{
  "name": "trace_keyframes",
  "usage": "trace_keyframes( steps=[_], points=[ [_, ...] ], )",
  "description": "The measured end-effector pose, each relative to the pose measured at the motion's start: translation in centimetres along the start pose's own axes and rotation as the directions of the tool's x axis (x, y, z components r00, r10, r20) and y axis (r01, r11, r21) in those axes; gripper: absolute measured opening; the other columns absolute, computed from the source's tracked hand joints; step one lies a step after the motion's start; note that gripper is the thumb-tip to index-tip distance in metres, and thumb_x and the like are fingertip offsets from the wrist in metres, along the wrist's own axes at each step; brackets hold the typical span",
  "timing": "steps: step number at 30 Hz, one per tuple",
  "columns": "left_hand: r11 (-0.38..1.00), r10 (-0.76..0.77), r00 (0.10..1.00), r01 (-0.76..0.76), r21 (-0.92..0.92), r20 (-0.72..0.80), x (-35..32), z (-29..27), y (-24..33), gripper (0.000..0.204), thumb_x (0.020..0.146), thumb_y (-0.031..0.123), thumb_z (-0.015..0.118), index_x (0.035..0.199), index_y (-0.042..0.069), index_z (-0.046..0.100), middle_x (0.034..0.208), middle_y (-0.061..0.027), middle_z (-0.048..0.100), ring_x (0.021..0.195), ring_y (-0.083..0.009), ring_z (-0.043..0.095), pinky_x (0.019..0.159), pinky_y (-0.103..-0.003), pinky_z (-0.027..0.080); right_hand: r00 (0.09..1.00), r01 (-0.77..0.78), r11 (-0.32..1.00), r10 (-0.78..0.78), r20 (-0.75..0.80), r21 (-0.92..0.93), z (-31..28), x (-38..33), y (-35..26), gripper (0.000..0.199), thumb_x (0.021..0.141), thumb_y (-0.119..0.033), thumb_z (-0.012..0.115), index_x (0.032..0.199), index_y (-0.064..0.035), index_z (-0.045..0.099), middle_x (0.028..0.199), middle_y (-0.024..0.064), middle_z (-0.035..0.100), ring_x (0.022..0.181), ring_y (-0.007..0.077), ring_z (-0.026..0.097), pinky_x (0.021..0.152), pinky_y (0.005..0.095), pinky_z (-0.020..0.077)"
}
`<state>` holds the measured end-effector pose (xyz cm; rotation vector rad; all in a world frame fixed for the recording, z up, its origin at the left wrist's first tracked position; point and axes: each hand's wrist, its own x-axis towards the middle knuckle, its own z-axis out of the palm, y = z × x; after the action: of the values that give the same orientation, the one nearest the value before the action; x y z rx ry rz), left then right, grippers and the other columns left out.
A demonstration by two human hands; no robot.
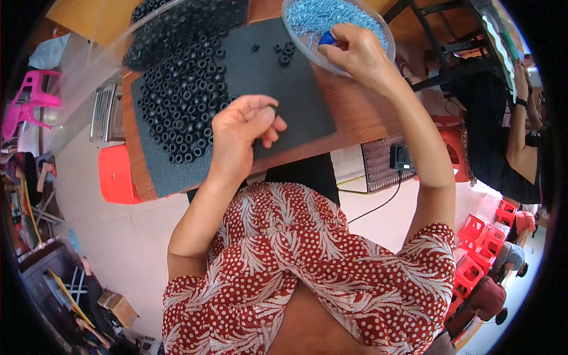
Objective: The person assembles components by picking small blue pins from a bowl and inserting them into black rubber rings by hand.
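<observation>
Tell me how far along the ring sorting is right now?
Done: a few black rings sit apart near the clear bowl. In hand: left hand pinches one ring; right hand holds a blue piece in the bowl. Left: the large ring pile on the mat.

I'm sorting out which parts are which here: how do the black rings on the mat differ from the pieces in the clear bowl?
The black rings are dark, chunky and lie spread over the dark mat; the bowl's pieces are pale blue, finer, and heaped inside the clear bowl. The left hand pinches one black ring, while the right hand reaches into the bowl holding a small blue thing. Both are small parts in large numbers on the same wooden table.
</observation>
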<state>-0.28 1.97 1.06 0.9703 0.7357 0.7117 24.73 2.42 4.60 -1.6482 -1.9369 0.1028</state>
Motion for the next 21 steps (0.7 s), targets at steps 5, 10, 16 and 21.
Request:
trace_keyframes(
  steps=[5,10,16,21],
  points=[
    [0.973,-0.049,0.996,0.064,-0.222,0.072,0.2,0.0,0.8,0.019,0.087,0.01,0.056,0.1,-0.004,0.056,0.081,-0.0159,0.064,0.061,-0.015,0.059,0.055,-0.026,0.046,0.987,-0.123,0.911,0.073,0.141,0.393,1.0,-2.9,-5.1,0.018,0.074,-0.013,0.064,0.075,0.0036,0.058,0.061,0.0167,0.057,0.058,0.0181,0.058,0.053,0.0304,0.0445],
    [0.989,0.044,0.999,-0.044,-0.139,-0.006,0.0,0.0,0.2,0.019,0.086,0.008,0.058,0.1,-0.005,0.056,0.082,-0.0135,0.064,0.062,-0.0136,0.059,0.056,-0.024,0.046,0.946,-0.273,0.783,0.113,0.304,0.559,1.6,-3.3,-7.5,0.022,0.074,-0.014,0.066,0.075,0.0059,0.057,0.061,0.0122,0.058,0.055,0.0117,0.052,0.051,0.0295,0.0424],
    [0.994,0.082,0.996,-0.085,-0.067,-0.044,-0.3,0.2,-0.2,0.019,0.086,0.006,0.058,0.101,-0.006,0.056,0.081,-0.0115,0.064,0.063,-0.0126,0.058,0.056,-0.023,0.046,0.889,-0.411,0.714,0.177,0.422,0.567,2.1,-3.4,-7.6,0.023,0.073,-0.015,0.067,0.07,0.0064,0.058,0.057,0.0053,0.054,0.055,0.0068,0.045,0.047,0.0278,0.0379],
    [0.985,0.03,1.0,-0.031,-0.171,-0.007,-0.3,-0.1,-0.2,0.019,0.087,0.008,0.057,0.101,-0.005,0.056,0.081,-0.0113,0.064,0.063,-0.0121,0.057,0.056,-0.023,0.046,0.879,-0.457,0.701,0.263,0.397,0.548,2.3,-3.3,-7.7,0.022,0.073,-0.014,0.067,0.067,0.0059,0.058,0.055,0.0021,0.051,0.054,0.0058,0.043,0.045,0.0266,0.0357]
  ],
)
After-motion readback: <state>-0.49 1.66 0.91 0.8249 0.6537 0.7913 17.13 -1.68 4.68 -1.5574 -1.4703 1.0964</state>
